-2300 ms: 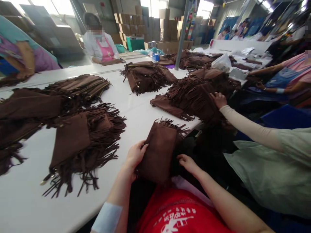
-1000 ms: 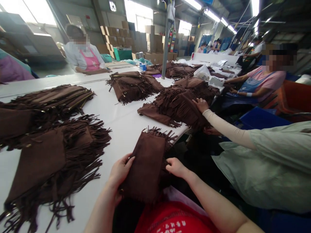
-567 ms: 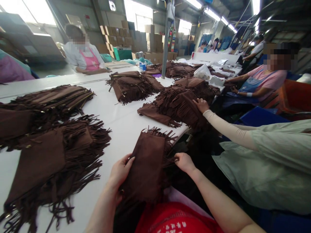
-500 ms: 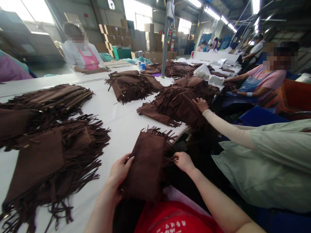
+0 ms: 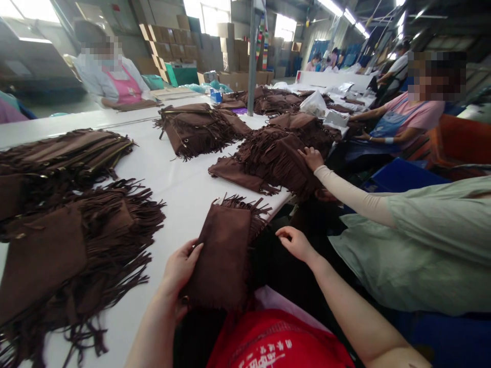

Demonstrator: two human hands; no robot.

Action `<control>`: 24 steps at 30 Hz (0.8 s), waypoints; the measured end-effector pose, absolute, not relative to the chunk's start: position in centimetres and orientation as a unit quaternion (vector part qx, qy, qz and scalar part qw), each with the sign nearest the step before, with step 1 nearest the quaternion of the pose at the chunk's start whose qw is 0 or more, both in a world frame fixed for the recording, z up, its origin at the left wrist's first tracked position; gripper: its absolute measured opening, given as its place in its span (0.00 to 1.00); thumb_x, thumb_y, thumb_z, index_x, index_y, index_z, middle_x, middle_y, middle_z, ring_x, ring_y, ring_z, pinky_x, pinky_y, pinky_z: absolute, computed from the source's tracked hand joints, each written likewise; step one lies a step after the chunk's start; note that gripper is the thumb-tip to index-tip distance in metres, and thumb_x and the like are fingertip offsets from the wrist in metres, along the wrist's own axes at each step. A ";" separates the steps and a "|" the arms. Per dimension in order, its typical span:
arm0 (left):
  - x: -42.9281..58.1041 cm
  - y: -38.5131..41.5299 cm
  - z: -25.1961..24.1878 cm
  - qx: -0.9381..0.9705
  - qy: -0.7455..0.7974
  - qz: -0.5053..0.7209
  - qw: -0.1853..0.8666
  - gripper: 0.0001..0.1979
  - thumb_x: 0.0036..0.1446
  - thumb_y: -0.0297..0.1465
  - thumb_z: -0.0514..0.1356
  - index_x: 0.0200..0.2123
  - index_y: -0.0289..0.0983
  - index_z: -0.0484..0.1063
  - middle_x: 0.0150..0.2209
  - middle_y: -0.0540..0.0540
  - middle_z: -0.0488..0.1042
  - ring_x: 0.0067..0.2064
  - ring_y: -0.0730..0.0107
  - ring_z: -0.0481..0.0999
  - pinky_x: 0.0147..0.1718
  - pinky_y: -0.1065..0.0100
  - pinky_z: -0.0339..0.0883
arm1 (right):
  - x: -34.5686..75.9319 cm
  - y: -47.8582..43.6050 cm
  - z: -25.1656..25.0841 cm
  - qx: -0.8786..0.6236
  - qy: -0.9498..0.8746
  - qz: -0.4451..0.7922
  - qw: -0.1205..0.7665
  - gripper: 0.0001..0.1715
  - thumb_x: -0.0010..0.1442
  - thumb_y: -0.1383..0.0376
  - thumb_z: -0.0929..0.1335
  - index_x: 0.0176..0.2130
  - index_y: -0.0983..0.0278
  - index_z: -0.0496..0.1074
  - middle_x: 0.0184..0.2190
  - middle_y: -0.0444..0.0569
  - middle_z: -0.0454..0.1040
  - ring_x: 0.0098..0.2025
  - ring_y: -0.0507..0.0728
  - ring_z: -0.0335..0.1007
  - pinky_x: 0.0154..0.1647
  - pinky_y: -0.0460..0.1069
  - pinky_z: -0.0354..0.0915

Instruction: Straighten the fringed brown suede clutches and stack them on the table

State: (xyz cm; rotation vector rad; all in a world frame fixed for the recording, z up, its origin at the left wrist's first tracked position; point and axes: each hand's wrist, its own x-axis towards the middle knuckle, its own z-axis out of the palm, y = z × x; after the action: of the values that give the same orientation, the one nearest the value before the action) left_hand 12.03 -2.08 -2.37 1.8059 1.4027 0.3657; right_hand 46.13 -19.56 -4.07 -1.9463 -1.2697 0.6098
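A brown fringed bag (image 5: 224,250) lies partly over the table's front edge, its fringe on the right side and top. My left hand (image 5: 183,268) grips its left edge, thumb on top and the other fingers partly hidden. To the right of the bag, apart from its fringe, my right hand (image 5: 294,242) hangs in the air with its fingers curled together; whether something thin is between them cannot be made out.
Stacks of brown fringed bags (image 5: 76,245) lie on the white table (image 5: 180,179), at the left and farther back. A co-worker's hand (image 5: 311,157) rests on a bag pile (image 5: 274,158) at the right. A metal pole (image 5: 252,61) stands behind.
My right hand has come away from the fringe it was holding. The fringe has dropped back beside the bag. The whole view has shifted slightly.
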 end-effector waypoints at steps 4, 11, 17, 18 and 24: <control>12.1 -2.3 -2.1 0.715 0.564 0.142 0.387 0.22 0.59 0.47 0.53 0.50 0.44 0.74 0.41 0.50 0.81 0.43 0.62 0.79 0.40 0.67 0.69 | 40.6 -17.9 -4.6 -0.664 -0.521 0.384 0.373 0.17 0.54 0.67 0.68 0.44 0.64 0.77 0.31 0.46 0.76 0.28 0.51 0.69 0.30 0.45 0.64; 12.2 -2.4 -2.1 0.719 0.559 0.143 0.389 0.23 0.58 0.47 0.52 0.50 0.43 0.74 0.41 0.48 0.82 0.43 0.61 0.79 0.41 0.65 0.70 | 37.8 -15.6 -6.8 -0.617 -0.401 0.553 0.391 0.16 0.53 0.66 0.67 0.42 0.69 0.74 0.22 0.42 0.73 0.21 0.50 0.70 0.22 0.43 0.63; 12.1 -2.2 -2.4 0.711 0.553 0.152 0.407 0.23 0.58 0.48 0.53 0.49 0.43 0.75 0.40 0.49 0.82 0.42 0.61 0.80 0.41 0.66 0.70 | 38.2 -15.7 -6.8 -0.630 -0.395 0.539 0.396 0.11 0.50 0.65 0.69 0.35 0.67 0.76 0.19 0.41 0.72 0.20 0.51 0.68 0.22 0.44 0.63; 12.1 -2.2 -2.3 0.712 0.553 0.153 0.405 0.23 0.58 0.48 0.53 0.49 0.44 0.75 0.40 0.49 0.82 0.42 0.61 0.80 0.41 0.66 0.70 | 38.1 -15.7 -6.8 -0.630 -0.403 0.535 0.392 0.10 0.50 0.65 0.68 0.34 0.67 0.76 0.19 0.41 0.72 0.20 0.51 0.68 0.22 0.44 0.63; 12.1 -2.2 -2.1 0.712 0.559 0.151 0.397 0.22 0.58 0.47 0.53 0.49 0.44 0.75 0.41 0.50 0.82 0.43 0.61 0.79 0.40 0.67 0.70 | 37.9 -15.4 -6.2 -0.708 -0.512 0.392 0.288 0.08 0.47 0.71 0.67 0.29 0.65 0.77 0.21 0.45 0.76 0.23 0.52 0.70 0.25 0.45 0.59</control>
State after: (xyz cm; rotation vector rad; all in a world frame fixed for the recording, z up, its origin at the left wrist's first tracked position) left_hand 12.13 -2.20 -2.11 1.8041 1.4167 0.3833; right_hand 37.92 -15.42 -6.19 -1.8909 -1.3683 1.0470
